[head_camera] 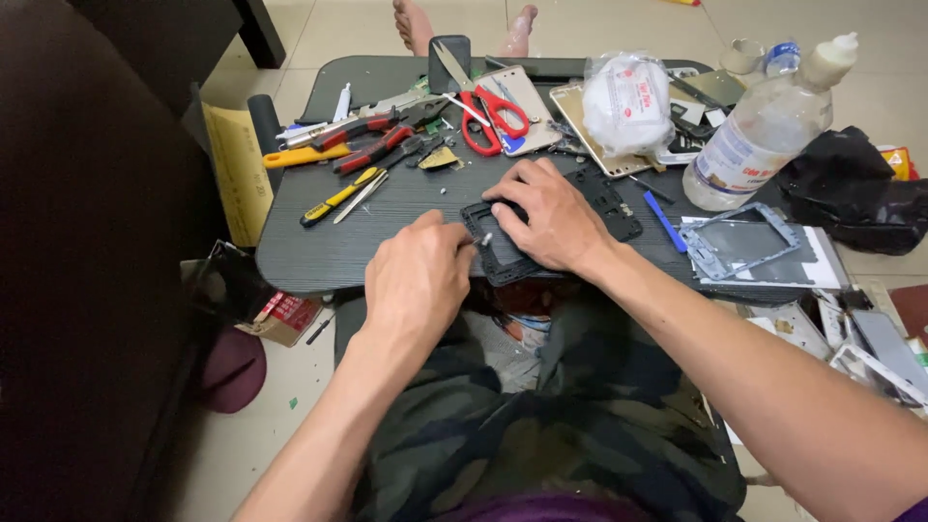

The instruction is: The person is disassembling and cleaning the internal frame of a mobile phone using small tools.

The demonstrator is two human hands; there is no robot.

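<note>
A black phone frame (607, 201) lies on the low dark table (319, 253) near its front edge. My right hand (546, 215) rests flat on the frame and presses it down. My left hand (418, 280) sits at the frame's left corner, its fingers pinched on a small thin tool whose pale tip (486, 238) touches the frame. Most of the tool is hidden inside the hand.
Red-handled scissors (488, 116), pliers (372, 140), a yellow screwdriver (333, 201) and phone parts crowd the table's back. A plastic bottle (764, 130), a bag of white wipes (628, 101), a blue tool (665, 222) and a grey frame (739, 242) lie right. Someone's bare feet (416, 24) show beyond the table.
</note>
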